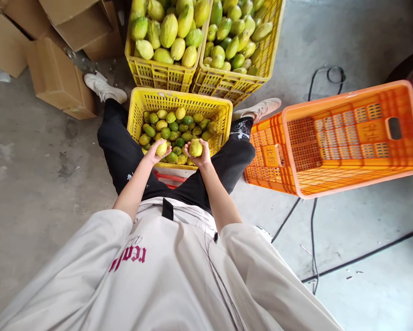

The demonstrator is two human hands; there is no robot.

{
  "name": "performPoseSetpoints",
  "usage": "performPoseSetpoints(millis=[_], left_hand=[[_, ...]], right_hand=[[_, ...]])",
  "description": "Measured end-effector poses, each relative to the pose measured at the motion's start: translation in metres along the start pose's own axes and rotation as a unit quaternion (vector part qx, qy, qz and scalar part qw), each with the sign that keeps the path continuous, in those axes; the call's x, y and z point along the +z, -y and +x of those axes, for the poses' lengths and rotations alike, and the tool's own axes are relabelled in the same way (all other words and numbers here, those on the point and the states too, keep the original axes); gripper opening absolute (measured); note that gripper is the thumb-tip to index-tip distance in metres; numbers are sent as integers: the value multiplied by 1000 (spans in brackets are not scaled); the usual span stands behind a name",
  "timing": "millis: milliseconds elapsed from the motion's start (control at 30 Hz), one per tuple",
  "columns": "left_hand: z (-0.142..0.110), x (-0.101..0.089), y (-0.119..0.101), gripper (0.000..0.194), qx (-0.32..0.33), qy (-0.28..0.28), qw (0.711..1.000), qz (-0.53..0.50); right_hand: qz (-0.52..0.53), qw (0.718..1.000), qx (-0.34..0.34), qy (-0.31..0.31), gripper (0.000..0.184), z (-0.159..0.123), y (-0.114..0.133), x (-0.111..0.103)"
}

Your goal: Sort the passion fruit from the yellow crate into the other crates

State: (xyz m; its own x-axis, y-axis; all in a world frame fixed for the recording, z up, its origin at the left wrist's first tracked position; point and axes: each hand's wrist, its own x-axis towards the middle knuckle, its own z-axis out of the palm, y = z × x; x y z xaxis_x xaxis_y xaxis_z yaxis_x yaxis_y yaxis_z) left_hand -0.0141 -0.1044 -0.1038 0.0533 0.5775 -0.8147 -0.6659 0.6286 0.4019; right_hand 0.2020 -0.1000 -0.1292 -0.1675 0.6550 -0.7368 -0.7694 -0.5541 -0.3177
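Note:
My left hand (154,152) is closed around a yellow lemon (161,149), over the near left side of a yellow crate. Level with it, my right hand (201,154) cups a yellow-green lemon (195,147), its fingers curled about the fruit. Both lemons are held just above the crate's near rim, apart from each other. The yellow crate (223,106) stands between my legs. Inside it lies a layer of green and yellow lemons (173,126), some partly hidden by my hands.
Two more yellow crates (165,79) (223,85) stand beyond, heaped with larger yellow-green oblong fruit (168,30). An orange crate (289,184) lies on its side at the right, near black cables (313,248). Cardboard boxes (54,78) are piled at the upper left.

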Motion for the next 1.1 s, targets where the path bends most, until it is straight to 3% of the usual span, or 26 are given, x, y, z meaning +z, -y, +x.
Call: performPoseSetpoints(millis=[100, 300, 500, 633, 767, 933, 1100], left_hand=[[-1, 1, 0, 18, 11, -2, 999, 38], [-2, 7, 2, 36, 106, -47, 985, 129], [4, 7, 0, 52, 78, -81, 988, 108], [6, 8, 0, 50, 46, -70, 995, 47], [4, 8, 0, 35, 11, -6, 1000, -16], [-3, 6, -1, 6, 49, 3, 998, -39], [-9, 7, -3, 18, 19, -4, 1000, -10]], right_hand=[[3, 1000, 4, -19, 31, -3, 4, 4], [2, 998, -25, -52, 45, -4, 7, 7], [6, 997, -9, -82, 44, 3, 5, 5], [54, 996, -20, -69, 36, 3, 3, 5], [59, 998, -31, 8, 28, -1, 2, 4], [-17, 999, -15, 35, 11, -5, -1, 3], [-53, 998, 41, 15, 12, -11, -6, 9]])
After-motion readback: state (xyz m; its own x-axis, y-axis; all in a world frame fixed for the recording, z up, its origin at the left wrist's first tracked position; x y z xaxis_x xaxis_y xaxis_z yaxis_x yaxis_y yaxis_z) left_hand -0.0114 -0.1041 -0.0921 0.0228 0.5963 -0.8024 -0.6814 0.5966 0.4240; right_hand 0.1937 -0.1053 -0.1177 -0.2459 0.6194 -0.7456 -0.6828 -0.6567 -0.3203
